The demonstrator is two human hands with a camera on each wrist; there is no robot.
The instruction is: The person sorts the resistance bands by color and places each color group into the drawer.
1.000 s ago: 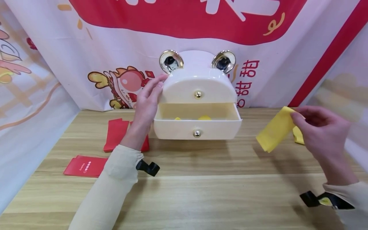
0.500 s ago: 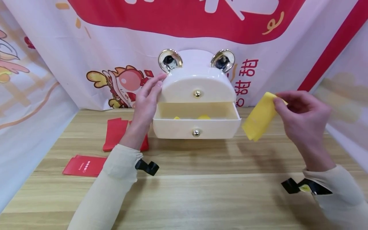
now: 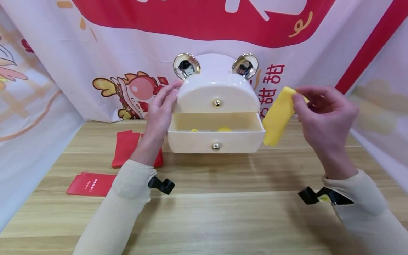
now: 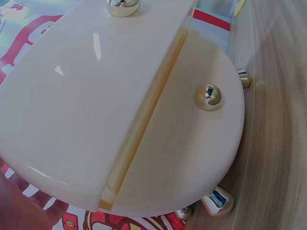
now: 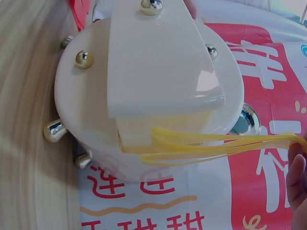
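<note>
A white chest of drawers (image 3: pixel 204 95) with round gold eye-like discs stands against the backdrop. Its middle drawer (image 3: pixel 188 141) is pulled out, with yellow pieces (image 3: pixel 224 129) partly showing inside. My left hand (image 3: pixel 159 115) rests on the chest's left side, fingers pointing up along it. Between thumb and fingers, my right hand (image 3: pixel 328 115) pinches a folded yellow resistance band (image 3: pixel 276 117) by its upper end. The band hangs at the right edge of the drawer; in the right wrist view its loose layers (image 5: pixel 192 141) overlap the drawer's side.
On the table (image 3: pixel 204 219), a printed red band (image 3: pixel 90 184) lies at the left. More red bands (image 3: pixel 125 147) lie behind it, partly hidden by my left forearm. A printed cloth backdrop (image 3: pixel 127 49) rises directly behind the chest.
My right hand has carried the yellow band leftward and up, from the right of the table to the drawer's right edge. The left hand stays on the chest.
</note>
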